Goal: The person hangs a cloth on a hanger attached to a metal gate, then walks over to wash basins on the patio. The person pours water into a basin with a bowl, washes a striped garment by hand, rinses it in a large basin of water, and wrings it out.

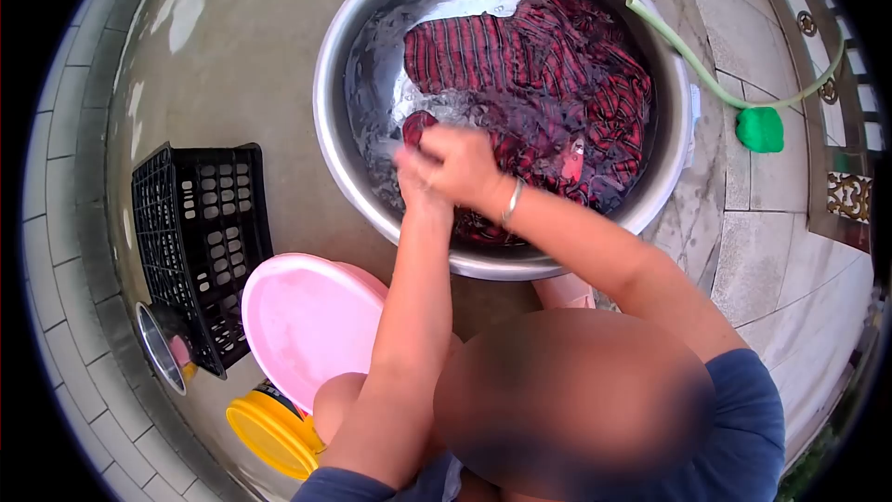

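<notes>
A red and black striped garment (483, 51) lies bunched and spread in water inside a large metal basin (327, 130). My left hand (420, 188) and my right hand (462, 160), which has a silver bangle at its wrist, meet above the basin's near left part. Both are closed on a bunched bit of the wet garment that pokes up past the knuckles. The left fingers are blurred and partly covered by the right hand. A small pink and white patch shows on the cloth at right.
A green hose (688, 54) hangs over the basin's right rim, near a green lump (760, 130). At left stand a black plastic crate (200, 242), a pink tub (311, 316), a yellow-lidded bucket (269, 437) and a small metal bowl (160, 349). Wet concrete surrounds them.
</notes>
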Demonstrator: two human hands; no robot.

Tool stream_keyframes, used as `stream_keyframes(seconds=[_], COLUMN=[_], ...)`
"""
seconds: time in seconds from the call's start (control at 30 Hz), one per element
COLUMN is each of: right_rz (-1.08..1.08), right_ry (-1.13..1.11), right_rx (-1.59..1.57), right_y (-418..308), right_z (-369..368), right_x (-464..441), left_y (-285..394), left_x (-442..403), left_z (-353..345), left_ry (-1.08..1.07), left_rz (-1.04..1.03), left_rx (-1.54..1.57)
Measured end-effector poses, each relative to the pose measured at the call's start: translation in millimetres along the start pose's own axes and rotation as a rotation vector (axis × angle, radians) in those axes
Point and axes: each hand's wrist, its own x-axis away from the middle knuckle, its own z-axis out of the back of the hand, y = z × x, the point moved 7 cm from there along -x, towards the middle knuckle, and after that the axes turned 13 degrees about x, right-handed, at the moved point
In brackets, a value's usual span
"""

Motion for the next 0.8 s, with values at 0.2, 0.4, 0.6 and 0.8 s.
stream_keyframes(seconds=[0.2,0.4,0.6,0.8], right_rz=[-0.315,-0.125,0.141,0.012], right_ry=[-0.147,-0.472,-0.780,-0.031], right_rx=[-0.191,0.351,0.521,0.224], right_y=[38.5,59.9,63.9,30.4], right_z=[-19.0,-21.3,-60.1,15.5], right_x=[11.1,5.0,31.1,-23.4], left_y=[27.4,52.0,29.2,-13.1], left_x=[9.7,20.2,10.5,23.1], left_z=[-12.3,29.9,43.6,-66.6], left_ry=[0.352,0.751,0.662,0.140], left_rz=[-0.368,-0.210,0.056,0.058], left_rx=[-0.445,-0.945,-0.712,-0.194])
